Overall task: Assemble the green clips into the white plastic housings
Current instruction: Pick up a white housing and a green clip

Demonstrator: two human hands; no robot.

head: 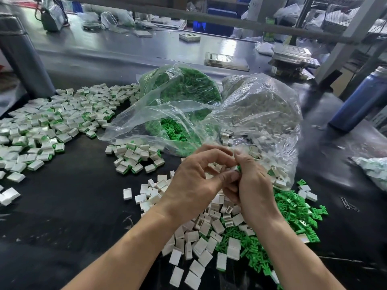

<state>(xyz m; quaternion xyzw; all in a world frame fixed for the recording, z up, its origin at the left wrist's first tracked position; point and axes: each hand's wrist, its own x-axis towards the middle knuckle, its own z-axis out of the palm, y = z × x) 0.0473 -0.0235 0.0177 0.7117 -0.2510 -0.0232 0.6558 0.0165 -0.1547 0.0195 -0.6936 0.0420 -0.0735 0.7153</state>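
Right now the two hands are meeting over the middle of the dark desk [73, 195]. The left hand [194, 181] is curling its fingers and pinching something small where the hands touch, and the right hand [253, 185] is curling round a little piece too, with a bit of green peeking out by its thumb. I am guessing a green clip is going into a white housing, but the parts are mostly hiding behind the fingers, so I cannot tell how far in it is. Loose white housings [201, 243] are lying in a heap under the wrists, and loose green clips [293, 214] are lying just beside them on the right. Finished pieces [41, 126], white with green showing, are spreading out far to the left, and a smaller bunch [136, 158] is sitting nearer. Two clear bags are lying behind the hands, one bag of green clips [180, 88] and one bag of white housings [261, 105]. To do this step well, the clip should be lining up straight with the open end of the housing, and the push should be going straight in, not crooked. A tilted clip could be jamming or bending. Holding the housing steady with one hand is helping the other hand push.
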